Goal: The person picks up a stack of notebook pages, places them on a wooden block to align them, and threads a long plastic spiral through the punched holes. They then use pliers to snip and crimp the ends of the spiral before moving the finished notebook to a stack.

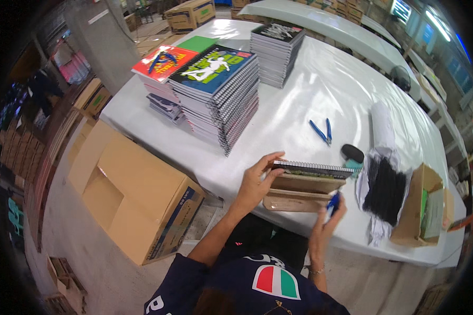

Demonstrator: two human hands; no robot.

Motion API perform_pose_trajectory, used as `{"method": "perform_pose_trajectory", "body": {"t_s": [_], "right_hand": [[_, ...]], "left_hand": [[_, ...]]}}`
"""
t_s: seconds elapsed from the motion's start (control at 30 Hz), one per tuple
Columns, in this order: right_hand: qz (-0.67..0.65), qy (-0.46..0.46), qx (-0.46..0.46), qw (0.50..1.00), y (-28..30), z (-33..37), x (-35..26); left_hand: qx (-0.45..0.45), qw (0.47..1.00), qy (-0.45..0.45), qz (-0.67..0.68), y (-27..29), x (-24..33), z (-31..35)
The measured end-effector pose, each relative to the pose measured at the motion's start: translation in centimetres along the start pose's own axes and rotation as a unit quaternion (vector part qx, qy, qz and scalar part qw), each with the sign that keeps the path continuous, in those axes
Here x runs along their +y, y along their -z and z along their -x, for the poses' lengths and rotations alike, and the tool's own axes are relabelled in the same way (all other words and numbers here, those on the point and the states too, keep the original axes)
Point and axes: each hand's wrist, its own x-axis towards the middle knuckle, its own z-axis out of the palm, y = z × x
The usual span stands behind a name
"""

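Near the front edge of the table, a spiral notebook (315,170) stands on its edge, wire binding upward, at a slotted wooden stand (294,203). My left hand (256,181) grips the notebook's left end, with thumb and fingers on either side. Closed round a small blue-handled tool (333,201), my right hand (325,223) is by the right end of the stand. The tool's working end is too small to make out. Beyond the notebook lie blue-handled pliers (323,132), their handles spread. A dark oval object (352,153) rests next to the notebook's right end.
Stacked spiral notebooks (215,94) rise at the table's left, with another stack (276,55) farther back. To the right are a bundle of black strands (386,189) on white wrapping, a white roll (382,126) and an open carton (407,220). A large cardboard box (136,184) stands at left.
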Motion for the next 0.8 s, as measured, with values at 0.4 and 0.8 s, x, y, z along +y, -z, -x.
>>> {"method": "perform_pose_trajectory", "body": {"t_s": [0.4, 0.8], "right_hand": [[0.293, 0.079, -0.006, 0.953, 3.9, -2.6, 10.7], [0.280, 0.073, -0.001, 0.957, 3.4, -2.6, 10.4]], "left_hand": [[0.072, 0.986, -0.127, -0.076, 7.9, 14.0, -7.3], [-0.025, 0.585, -0.422, -0.692, 16.2, 17.8, -33.2]]}}
